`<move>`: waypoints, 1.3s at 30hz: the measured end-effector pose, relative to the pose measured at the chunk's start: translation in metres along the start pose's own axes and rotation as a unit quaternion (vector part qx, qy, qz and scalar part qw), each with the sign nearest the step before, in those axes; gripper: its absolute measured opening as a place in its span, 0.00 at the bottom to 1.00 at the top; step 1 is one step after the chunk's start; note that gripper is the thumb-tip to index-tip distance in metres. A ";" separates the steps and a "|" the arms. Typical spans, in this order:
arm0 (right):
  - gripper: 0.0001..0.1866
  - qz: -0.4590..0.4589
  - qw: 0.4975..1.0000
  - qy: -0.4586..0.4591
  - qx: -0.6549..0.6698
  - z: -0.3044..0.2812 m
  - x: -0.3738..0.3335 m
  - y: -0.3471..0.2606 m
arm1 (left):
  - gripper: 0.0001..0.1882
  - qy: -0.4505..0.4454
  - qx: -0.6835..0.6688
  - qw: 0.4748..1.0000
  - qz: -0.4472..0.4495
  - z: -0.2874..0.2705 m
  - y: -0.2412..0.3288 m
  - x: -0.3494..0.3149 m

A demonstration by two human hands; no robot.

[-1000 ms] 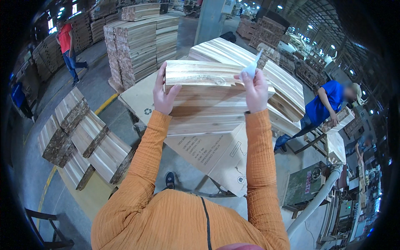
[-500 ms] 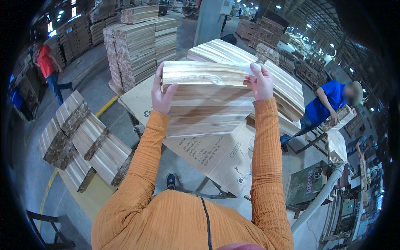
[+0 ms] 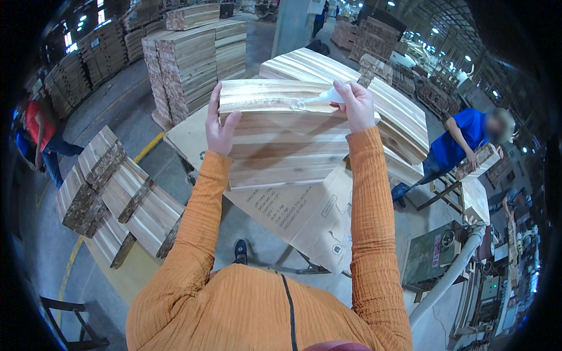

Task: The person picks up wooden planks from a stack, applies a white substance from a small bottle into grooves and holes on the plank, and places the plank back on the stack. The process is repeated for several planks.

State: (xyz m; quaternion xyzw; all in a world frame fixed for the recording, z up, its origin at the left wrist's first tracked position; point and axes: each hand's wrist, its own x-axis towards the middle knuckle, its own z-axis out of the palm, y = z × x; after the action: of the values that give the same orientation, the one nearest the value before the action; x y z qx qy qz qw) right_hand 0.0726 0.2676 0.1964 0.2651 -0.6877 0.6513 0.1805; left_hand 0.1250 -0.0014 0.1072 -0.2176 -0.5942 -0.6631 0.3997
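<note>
White bottle [image 3: 332,95] (just one) gripped by right hand [image 3: 356,106]; left hand [image 3: 219,128] clasping one board [image 3: 260,97].

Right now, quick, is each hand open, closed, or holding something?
Left hand: closed on the left end of the wooden board.
Right hand: closed, holding the white nozzle bottle.

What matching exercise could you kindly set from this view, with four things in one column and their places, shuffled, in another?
Column one:
1. left hand
2. white nozzle bottle
3. brown cardboard
4. ridged grey hose

Column two:
A. beside the green machine
B. in the right hand
C. at the left end of the wooden panel
D. spread out beneath the wooden panel

Pairs: 1-C, 2-B, 3-D, 4-A
</note>
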 end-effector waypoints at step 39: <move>0.16 0.008 1.000 -0.015 -0.018 0.001 0.000 -0.001 | 0.37 0.006 0.018 1.000 0.017 0.002 -0.001 0.002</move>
State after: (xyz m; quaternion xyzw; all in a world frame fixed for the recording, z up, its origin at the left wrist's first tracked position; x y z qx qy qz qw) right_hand 0.0732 0.2671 0.1967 0.2658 -0.7044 0.6359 0.1697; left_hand 0.1227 -0.0002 0.1081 -0.2165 -0.5999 -0.6469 0.4181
